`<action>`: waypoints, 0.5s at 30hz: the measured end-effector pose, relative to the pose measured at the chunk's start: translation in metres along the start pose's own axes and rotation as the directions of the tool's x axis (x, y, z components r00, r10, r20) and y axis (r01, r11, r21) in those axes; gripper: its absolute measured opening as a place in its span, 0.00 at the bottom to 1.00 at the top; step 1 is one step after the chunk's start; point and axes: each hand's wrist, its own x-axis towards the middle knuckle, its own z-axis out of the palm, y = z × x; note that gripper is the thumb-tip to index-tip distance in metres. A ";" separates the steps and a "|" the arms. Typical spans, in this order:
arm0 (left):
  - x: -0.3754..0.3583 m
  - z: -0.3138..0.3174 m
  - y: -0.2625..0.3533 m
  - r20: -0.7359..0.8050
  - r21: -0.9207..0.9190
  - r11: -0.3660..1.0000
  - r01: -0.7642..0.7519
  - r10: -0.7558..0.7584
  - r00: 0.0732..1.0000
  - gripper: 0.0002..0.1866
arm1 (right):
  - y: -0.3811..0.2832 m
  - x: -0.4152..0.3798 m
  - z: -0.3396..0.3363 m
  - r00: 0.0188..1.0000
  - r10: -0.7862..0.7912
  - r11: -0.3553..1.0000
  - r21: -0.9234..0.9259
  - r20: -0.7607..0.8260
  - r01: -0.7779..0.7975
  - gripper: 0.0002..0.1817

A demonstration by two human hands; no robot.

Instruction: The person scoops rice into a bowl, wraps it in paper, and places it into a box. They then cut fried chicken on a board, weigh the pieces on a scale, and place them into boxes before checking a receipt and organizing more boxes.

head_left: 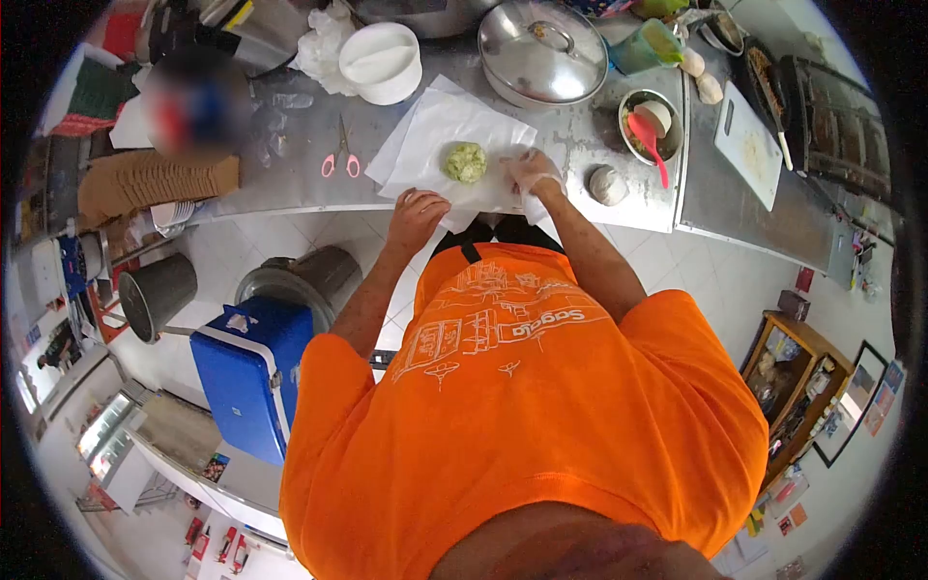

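A round, pale green lump of food [465, 162], like a ball of dough or mash, rests on white paper sheets [411, 145] at the counter's front. My bare left hand [419, 215] is at the near left edge of the paper, with its fingers curled over it. On the other side, my right hand [534, 174] wears a clear plastic glove and has its fingers bent at the paper's right edge. The lump lies between my hands, touched by neither. To the left are scissors [340, 155] with pink handles.
Behind the paper stand a white tub [381, 63] and a lidded metal pot [543, 53]. Rightward are a bowl [650, 126] with a red spoon [646, 135], a round wrapped ball [608, 185] and a cutting board [749, 145]. Brown cardboard trays [159, 186] lie far left.
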 end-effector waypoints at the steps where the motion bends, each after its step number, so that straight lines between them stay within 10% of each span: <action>1: 0.002 0.001 0.001 0.005 0.001 1.000 -0.008 0.008 1.000 0.05 | -0.007 -0.021 -0.001 0.971 0.126 0.991 0.062 -0.201 -0.116 0.29; 6: 0.008 -0.001 0.008 0.020 -0.058 0.993 -0.108 0.109 0.994 0.05 | -0.004 -0.037 -0.025 0.930 -0.056 0.998 -0.016 -0.364 0.054 0.30; 9: 0.010 0.001 0.013 0.113 -0.054 0.990 -0.131 0.136 0.984 0.05 | -0.005 0.001 -0.038 0.751 -0.504 0.863 -0.226 -0.425 0.451 0.24; 13: 0.021 0.008 0.023 0.274 -0.073 0.986 -0.153 0.167 0.947 0.06 | -0.010 0.045 -0.021 0.813 -0.465 0.872 -0.340 -0.350 0.352 0.20; 15: 0.031 0.004 0.026 0.194 -0.142 0.973 -0.183 0.208 0.959 0.07 | -0.018 0.049 -0.018 0.956 -0.121 0.990 -0.108 -0.269 0.095 0.16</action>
